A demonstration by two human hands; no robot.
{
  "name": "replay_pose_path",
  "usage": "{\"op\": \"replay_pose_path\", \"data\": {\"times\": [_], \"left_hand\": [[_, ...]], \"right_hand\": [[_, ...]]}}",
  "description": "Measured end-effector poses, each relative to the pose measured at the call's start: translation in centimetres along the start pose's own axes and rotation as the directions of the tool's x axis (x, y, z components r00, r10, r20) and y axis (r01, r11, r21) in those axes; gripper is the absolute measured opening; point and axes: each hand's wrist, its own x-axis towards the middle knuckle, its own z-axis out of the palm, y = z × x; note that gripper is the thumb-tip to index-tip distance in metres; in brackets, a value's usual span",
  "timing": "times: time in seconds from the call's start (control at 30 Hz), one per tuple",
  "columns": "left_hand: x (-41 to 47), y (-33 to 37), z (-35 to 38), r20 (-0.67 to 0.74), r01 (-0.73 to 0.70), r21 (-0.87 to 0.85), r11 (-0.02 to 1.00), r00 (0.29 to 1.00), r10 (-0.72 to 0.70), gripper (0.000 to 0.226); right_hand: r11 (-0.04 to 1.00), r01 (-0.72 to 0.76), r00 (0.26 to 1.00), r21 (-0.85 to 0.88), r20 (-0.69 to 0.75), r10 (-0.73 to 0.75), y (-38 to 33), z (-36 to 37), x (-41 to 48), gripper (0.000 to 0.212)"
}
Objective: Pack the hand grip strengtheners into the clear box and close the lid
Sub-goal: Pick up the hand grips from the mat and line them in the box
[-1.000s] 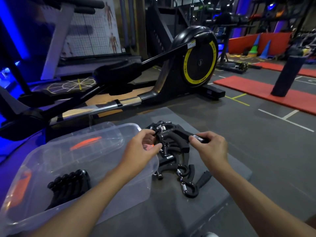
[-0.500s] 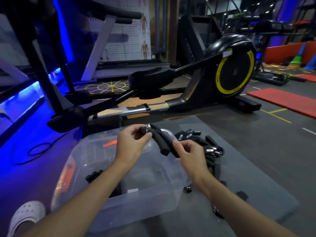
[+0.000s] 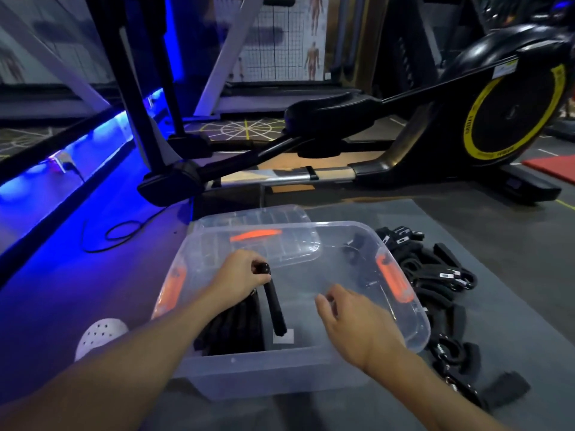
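Lowered into the clear box point(image 3: 280, 365), left hand point(image 3: 238, 279) pinches a strengthener point(image 3: 274, 303); right hand point(image 3: 354, 321) loose above open room.

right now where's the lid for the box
In the head view, the lid lies flat just beyond the far left corner of the clear box, between the box and the black exercise machine.

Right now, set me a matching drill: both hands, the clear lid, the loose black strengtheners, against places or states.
1 left hand
2 right hand
3 clear plastic lid
4 loose pile of black grip strengtheners

a on the grey mat beside the clear plastic box
b empty, above the box
c grips a black strengthener inside the box
d behind the box

Pairs: 1-c, 2-b, 3-d, 4-a
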Motion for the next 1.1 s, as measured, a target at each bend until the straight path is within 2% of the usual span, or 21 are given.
{"op": "replay_pose_path", "data": {"times": [0.1, 0.33, 0.6, 0.8, 0.87, 0.93, 1.0, 1.1], "left_hand": [[0.9, -1.1, 0.8, 0.072, 0.032, 0.096, 0.995, 0.997, -0.039, 0.006], [1.4, -3.6, 2.6, 0.215, 0.037, 0.165, 0.986, 0.974, -0.073, 0.008], [0.9, -4.6, 2.4, 0.195, 0.131, 0.201, 0.971, 0.966, -0.170, 0.018], [0.8, -4.2, 2.1, 0.211, 0.116, 0.254, 0.960, 0.962, -0.172, 0.017], [0.7, -3.6, 1.9, 0.196, 0.116, 0.273, 0.955, 0.965, -0.173, 0.027], [0.6, -2.2, 1.3, 0.155, 0.082, 0.276, 0.958, 0.980, -0.129, 0.040], [0.3, 0.5, 0.6, 0.116, -0.008, 0.238, 0.971, 0.993, -0.020, 0.036], [-0.1, 6.0, 0.3, 0.052, -0.170, 0.145, 0.975, 0.985, 0.164, 0.031]], "right_hand": [[0.999, -0.036, 0.999, -0.022, 0.017, 0.037, -0.2, -0.1, 0.0, 0.041], [0.997, -0.062, 0.996, -0.044, 0.061, 0.064, -0.5, -0.4, -0.1, 0.042], [0.996, -0.068, 0.996, -0.050, 0.059, 0.071, -0.7, -0.7, -0.2, 0.042], [0.997, -0.076, 0.996, -0.028, 0.053, 0.078, -0.9, -0.8, -0.4, 0.043], [0.996, -0.088, 0.995, -0.027, 0.052, 0.089, -0.9, -1.0, -0.4, 0.043], [0.995, -0.100, 0.993, -0.017, 0.056, 0.101, -0.9, -1.3, -0.6, 0.042], [0.995, -0.099, 0.994, 0.009, 0.049, 0.098, -0.7, -1.5, -0.7, 0.040], [0.974, -0.056, 0.994, 0.218, -0.075, 0.074, 0.2, -1.4, -0.4, 0.037]]}}
